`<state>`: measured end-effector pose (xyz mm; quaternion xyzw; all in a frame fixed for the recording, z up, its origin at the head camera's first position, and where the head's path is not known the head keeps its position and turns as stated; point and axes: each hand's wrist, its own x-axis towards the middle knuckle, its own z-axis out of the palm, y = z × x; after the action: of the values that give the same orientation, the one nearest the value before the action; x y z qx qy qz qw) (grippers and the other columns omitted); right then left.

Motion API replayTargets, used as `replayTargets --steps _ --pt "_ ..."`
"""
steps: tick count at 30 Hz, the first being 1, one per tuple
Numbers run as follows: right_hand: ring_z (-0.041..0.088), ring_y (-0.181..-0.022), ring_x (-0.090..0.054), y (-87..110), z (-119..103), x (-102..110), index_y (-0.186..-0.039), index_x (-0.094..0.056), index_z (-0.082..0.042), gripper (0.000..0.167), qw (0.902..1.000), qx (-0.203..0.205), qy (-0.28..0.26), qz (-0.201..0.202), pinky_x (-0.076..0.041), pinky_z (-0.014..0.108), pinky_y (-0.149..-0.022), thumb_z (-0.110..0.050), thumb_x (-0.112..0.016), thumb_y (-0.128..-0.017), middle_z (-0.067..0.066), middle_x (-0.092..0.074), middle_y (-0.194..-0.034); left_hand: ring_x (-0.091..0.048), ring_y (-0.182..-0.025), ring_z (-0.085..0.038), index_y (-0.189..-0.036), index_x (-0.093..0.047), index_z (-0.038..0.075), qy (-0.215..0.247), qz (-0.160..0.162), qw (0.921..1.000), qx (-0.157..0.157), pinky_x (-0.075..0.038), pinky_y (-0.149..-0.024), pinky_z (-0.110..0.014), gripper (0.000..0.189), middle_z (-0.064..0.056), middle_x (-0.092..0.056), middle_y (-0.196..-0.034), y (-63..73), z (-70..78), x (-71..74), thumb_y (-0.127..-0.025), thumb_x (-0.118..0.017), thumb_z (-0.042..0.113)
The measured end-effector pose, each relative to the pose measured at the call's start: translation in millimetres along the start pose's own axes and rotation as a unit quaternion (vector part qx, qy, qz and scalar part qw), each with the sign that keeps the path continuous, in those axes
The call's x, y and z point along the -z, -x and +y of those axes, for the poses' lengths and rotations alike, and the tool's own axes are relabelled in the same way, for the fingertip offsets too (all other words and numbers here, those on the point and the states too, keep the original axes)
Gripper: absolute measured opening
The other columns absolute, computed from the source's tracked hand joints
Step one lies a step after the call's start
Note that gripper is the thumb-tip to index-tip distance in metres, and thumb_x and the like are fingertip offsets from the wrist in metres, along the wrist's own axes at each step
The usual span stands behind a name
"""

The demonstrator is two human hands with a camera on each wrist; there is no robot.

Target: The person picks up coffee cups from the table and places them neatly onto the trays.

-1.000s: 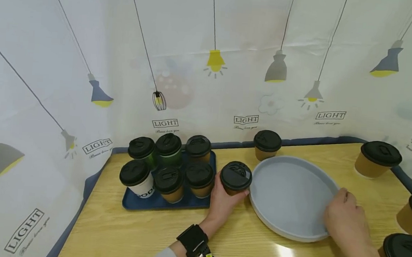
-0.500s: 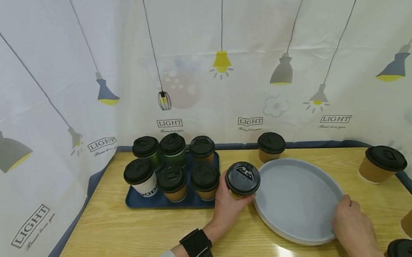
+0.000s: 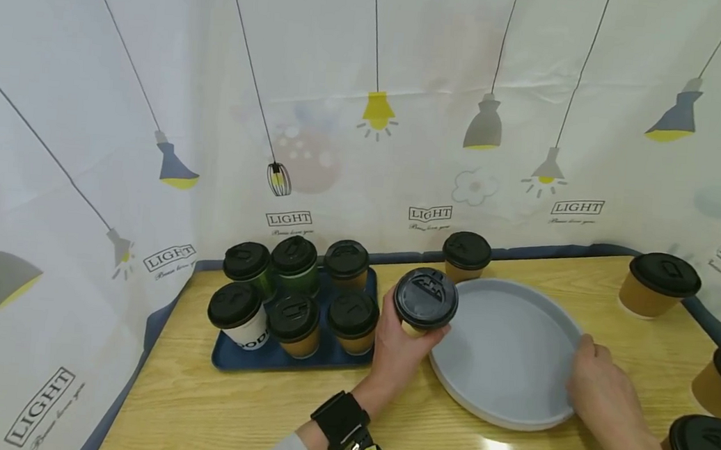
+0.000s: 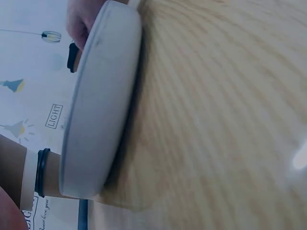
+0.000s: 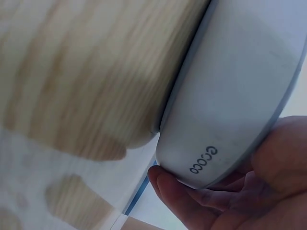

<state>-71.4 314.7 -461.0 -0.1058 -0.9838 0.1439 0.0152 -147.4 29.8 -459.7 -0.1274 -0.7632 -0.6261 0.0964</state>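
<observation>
The left grip clasps a lidded cup near the left edge of the round tray; the right grip holds its right edge; bare surface lies in front.

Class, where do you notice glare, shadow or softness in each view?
Head view: bright glare on the table near the bottom edge; left wrist: glare at the right edge, dark shadow beside the round tray; right wrist: wood grain looks soft, lettering legible.

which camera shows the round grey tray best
The head view: it shows nearly the whole top of the round grey tray, with the right hand at its edge. The left wrist view shows mostly its side wall; the right wrist view shows part of that wall, with lettering.
</observation>
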Motion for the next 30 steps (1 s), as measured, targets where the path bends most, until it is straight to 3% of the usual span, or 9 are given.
replayTargets --steps 6,12,21,30 --pt "0.055 -0.086 -0.061 -2.2 -2.8 0.2 -0.130 -0.033 0.031 0.054 0.9998 0.020 -0.004 -0.006 -0.055 0.058 -0.065 0.012 -0.062 -0.089 0.048 -0.048 -0.107 -0.056 -0.132 -0.015 -0.147 -0.047 0.016 0.032 -0.033 0.9989 -0.004 -0.046 -0.110 -0.037 0.082 0.002 -0.057 -0.142 -18.2 5.7 -2.3 -0.079 -0.093 0.023" --pt "0.056 -0.086 -0.062 -2.8 -3.9 -1.9 -0.132 -0.032 0.031 0.052 0.9994 0.033 -0.004 0.002 -0.055 0.060 -0.065 0.011 -0.058 -0.092 0.047 -0.049 -0.106 -0.057 -0.130 -0.011 -0.146 -0.048 0.018 0.019 -0.068 0.9975 0.001 -0.046 -0.110 -0.036 0.079 0.006 -0.060 -0.139 -30.9 1.5 -7.4 -0.080 -0.092 0.028" --pt "0.056 -0.086 -0.063 -2.6 -5.3 -3.4 -0.130 -0.033 0.032 0.052 0.9993 0.034 0.009 0.013 -0.056 0.059 -0.065 0.012 -0.061 -0.091 0.047 -0.050 -0.104 -0.050 -0.137 -0.011 -0.148 -0.047 0.020 -0.033 -0.112 0.9921 0.047 -0.039 -0.116 -0.043 0.084 0.007 -0.059 -0.142 -31.2 -14.8 -18.7 -0.080 -0.092 0.040" --pt "0.055 -0.087 -0.063 -2.3 -5.7 -4.8 -0.133 -0.033 0.032 0.056 0.9996 0.025 0.011 0.011 -0.057 0.058 -0.065 0.012 -0.063 -0.090 0.046 -0.050 -0.106 -0.057 -0.130 -0.019 -0.146 -0.049 0.013 -0.069 -0.121 0.9891 0.047 -0.044 -0.111 -0.044 0.084 -0.002 -0.062 -0.140 -28.9 -28.2 -24.9 -0.079 -0.092 0.040"
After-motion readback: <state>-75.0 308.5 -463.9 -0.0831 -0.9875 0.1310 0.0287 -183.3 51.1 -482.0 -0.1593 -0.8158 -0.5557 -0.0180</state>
